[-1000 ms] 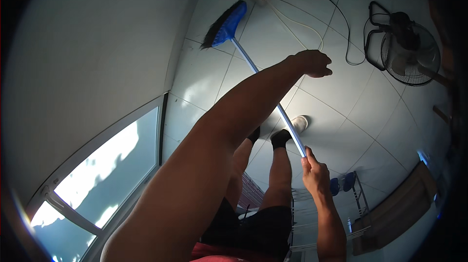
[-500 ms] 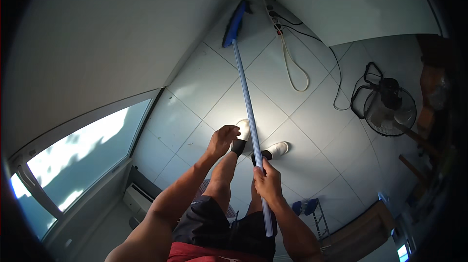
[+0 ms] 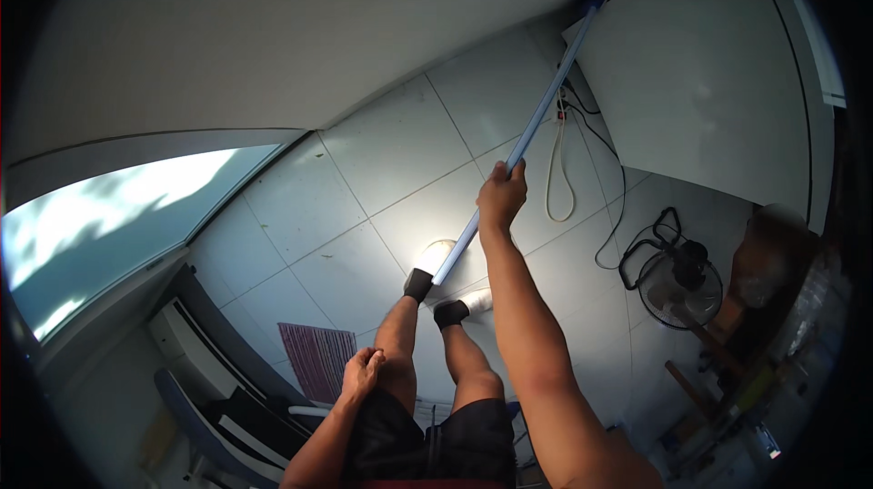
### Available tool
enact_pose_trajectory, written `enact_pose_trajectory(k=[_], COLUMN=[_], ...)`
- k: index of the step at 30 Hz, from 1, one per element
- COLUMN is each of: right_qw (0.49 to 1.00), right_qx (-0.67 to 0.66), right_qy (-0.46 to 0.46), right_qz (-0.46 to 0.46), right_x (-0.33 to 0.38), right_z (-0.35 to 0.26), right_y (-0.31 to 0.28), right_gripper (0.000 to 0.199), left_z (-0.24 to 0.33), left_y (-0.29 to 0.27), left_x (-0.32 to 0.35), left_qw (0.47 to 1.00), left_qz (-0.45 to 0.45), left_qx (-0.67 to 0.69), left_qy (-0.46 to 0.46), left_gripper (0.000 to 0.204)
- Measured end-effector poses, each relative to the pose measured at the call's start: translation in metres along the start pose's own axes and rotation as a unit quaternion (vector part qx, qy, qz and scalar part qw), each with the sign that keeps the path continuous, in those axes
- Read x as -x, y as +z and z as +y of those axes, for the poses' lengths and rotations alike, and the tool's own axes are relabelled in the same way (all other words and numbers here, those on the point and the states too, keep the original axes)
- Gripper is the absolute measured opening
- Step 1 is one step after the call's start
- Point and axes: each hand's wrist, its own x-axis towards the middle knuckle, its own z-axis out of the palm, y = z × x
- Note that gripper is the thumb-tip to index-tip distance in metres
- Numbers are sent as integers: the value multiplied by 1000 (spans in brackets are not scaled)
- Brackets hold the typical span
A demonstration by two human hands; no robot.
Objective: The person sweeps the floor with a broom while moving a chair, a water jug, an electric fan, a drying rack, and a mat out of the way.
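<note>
Since the earlier frame, both hands have changed places on the broom handle (image 3: 532, 130): the left hand (image 3: 362, 374) has let go and dropped to the left thigh, while the right hand (image 3: 502, 196) has slid higher up the pole. That pale blue pole slants from near the feet up and right, its far end running under the white cabinet (image 3: 709, 80), where the head is hidden. Fingers of the right hand are wrapped tight around it, arm stretched out. Loosely curled, the left hand grips nothing. Beyond lie the tiled floor (image 3: 382, 153), a coiled cable (image 3: 556, 171), a floor fan (image 3: 677, 284) and a striped mat (image 3: 318, 357).
</note>
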Motion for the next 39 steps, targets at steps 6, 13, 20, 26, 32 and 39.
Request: enact_pose_trajectory(k=[6, 13, 20, 26, 32, 39], right_qw=[977, 969, 973, 969, 938, 903], right_qx=[-23, 14, 18, 231, 283, 370], right_qy=[196, 195, 169, 30, 88, 35], right_qz=[-86, -153, -158, -77, -179, -216], right_x=[-92, 61, 179, -3, 104, 148], right_z=[-57, 24, 44, 43, 68, 65], right_y=[57, 21, -129, -102, -124, -250], right_gripper=[15, 8, 30, 21, 42, 45], left_z=[-9, -19, -22, -23, -21, -24], left_y=[14, 18, 14, 29, 27, 20], left_x=[13, 17, 24, 19, 16, 22], left_qw=[998, 999, 995, 996, 992, 980], left_qz=[16, 32, 29, 15, 31, 34], left_qx=[-65, -40, -91, -83, -110, -173], left_qy=[13, -8, 11, 28, 55, 94], left_gripper=[31, 31, 30, 30, 30, 30])
